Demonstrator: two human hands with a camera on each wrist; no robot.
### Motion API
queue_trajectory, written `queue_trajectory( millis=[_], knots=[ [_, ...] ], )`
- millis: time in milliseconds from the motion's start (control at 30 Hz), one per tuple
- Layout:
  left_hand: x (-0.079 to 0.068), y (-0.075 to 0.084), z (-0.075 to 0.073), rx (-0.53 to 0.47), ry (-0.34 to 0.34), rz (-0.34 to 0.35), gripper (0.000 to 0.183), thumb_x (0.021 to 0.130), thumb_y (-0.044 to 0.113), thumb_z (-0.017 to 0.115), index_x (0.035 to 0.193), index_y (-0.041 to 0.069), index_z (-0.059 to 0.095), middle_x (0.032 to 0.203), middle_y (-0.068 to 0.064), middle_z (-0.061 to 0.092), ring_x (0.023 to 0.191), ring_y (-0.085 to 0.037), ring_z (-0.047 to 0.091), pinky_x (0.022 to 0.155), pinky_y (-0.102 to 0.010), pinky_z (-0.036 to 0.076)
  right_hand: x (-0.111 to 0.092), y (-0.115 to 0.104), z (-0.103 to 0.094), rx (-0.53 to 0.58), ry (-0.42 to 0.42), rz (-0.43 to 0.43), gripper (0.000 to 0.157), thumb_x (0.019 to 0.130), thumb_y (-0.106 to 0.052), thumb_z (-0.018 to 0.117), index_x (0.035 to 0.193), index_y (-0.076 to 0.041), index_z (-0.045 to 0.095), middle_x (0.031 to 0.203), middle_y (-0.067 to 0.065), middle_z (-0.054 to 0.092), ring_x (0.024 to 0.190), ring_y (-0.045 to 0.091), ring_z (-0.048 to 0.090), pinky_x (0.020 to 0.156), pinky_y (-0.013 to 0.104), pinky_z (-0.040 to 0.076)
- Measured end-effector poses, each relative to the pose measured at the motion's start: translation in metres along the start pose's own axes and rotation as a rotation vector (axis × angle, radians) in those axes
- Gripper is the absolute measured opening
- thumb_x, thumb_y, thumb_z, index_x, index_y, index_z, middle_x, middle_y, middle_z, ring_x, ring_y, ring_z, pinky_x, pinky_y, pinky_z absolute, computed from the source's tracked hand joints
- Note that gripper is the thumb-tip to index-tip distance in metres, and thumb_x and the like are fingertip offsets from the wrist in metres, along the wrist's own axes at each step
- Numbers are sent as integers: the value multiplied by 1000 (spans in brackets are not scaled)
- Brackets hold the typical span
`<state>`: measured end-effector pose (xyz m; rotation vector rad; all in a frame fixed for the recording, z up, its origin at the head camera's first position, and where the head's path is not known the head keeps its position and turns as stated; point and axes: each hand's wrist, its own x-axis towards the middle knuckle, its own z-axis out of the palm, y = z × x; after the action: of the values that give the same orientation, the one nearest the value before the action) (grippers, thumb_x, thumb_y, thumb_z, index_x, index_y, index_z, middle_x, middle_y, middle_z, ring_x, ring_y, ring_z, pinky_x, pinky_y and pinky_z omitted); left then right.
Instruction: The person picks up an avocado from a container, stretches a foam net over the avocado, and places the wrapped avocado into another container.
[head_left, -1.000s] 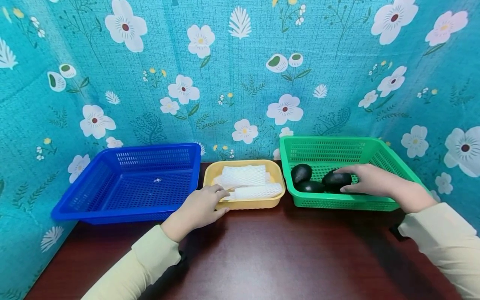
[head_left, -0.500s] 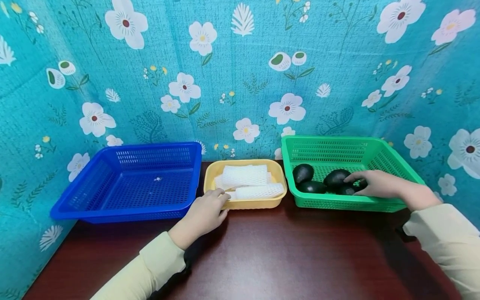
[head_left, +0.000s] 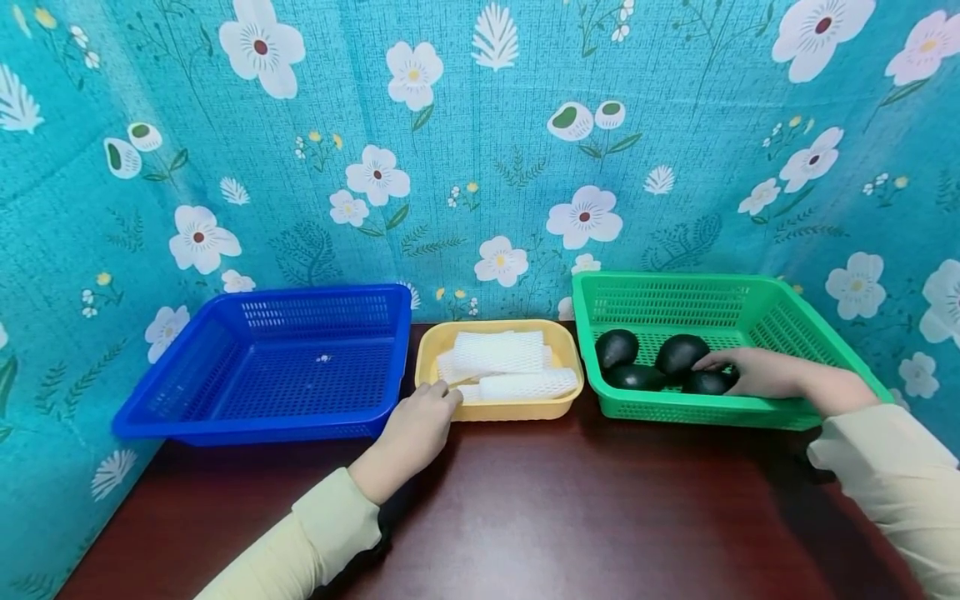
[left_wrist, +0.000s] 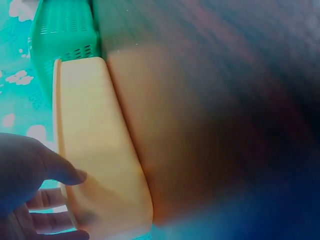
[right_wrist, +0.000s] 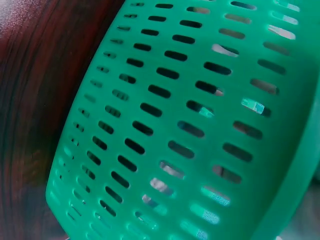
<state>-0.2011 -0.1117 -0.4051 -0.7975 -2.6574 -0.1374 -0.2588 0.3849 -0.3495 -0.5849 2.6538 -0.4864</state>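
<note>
Right of the head frame: the right hand (head_left: 768, 372) has shifted from the rear to the front of a group of dark, glossy, egg-shaped fruits. One second earlier it covered the rear fruit (head_left: 681, 355); now that fruit shows whole, and the dark, glossy front fruit (head_left: 707, 382) lies under the fingers instead. The choice appears to have passed from one piece to its neighbour, so the work is judged to be at the taking-hold stage, with lifting not yet begun.

Position relative to the grip: the front fruit lies at the lower edge of the group, inside the front wall of the green, slotted plastic basket (head_left: 675, 408). The fingers curve over its top and the thumb stands at its right side; the hand seems to grasp it, though how firmly cannot be told. The right-wrist view shows chiefly the slotted wall, not the grip. Two further dark fruits (head_left: 617, 347) (head_left: 633, 377) lie to the left.

Centre: the left hand (head_left: 420, 417) has drawn back to the left front corner of the shallow yellow plastic tray (head_left: 517, 410), its fingers loosely bent at the rim, apparently grasping nothing. White foam-net sleeves (head_left: 498, 353) lie in the tray.
</note>
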Motion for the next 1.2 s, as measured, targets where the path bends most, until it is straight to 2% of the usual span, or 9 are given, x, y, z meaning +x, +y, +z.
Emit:
queue_trajectory(
  millis=[200, 567, 833, 1067, 1200],
  knots=[
    [0, 1, 3, 1, 1, -23, 12, 91, -5, 71, 99, 4, 69, 90, -12, 65, 78, -28, 61, 56, -37, 54, 2, -3, 0, 19, -53, 13, 54, 90, 0, 71, 138, 13, 52, 140, 43, 43, 123, 59, 47, 74, 38, 53],
    [-2, 3, 1, -15, 10, -29, 12, 91, -7, 70, 97, 4, 69, 88, -13, 65, 77, -28, 60, 54, -37, 54, 2, -4, -1, -22, -65, 27, 52, 91, -5, 73, 136, 11, 53, 136, 43, 46, 109, 45, 61, 71, 38, 51],
    [-1, 3, 1, -15, -9, -40, 12, 92, -5, 70, 100, 4, 71, 90, -12, 67, 78, -27, 61, 57, -36, 55, 0, -4, -2, -67, -32, 21, 53, 89, -9, 77, 135, 9, 56, 131, 39, 53, 102, 38, 63, 71, 39, 53],
    [-1, 3, 0, -18, 3, -38, 12, 92, -6, 69, 98, 4, 71, 89, -12, 68, 76, -27, 61, 54, -36, 54, -5, -7, -5, -112, 29, 9, 59, 86, -19, 83, 133, 6, 59, 128, 36, 57, 107, 46, 61, 75, 47, 55],
    [-2, 2, 0, -23, 19, -28, 13, 91, -7, 69, 98, 4, 71, 89, -12, 68, 75, -27, 61, 54, -37, 54, -7, -9, -9, -149, 62, -5, 61, 85, -23, 85, 133, 5, 60, 126, 33, 60, 107, 47, 62, 78, 52, 55]
  ],
)
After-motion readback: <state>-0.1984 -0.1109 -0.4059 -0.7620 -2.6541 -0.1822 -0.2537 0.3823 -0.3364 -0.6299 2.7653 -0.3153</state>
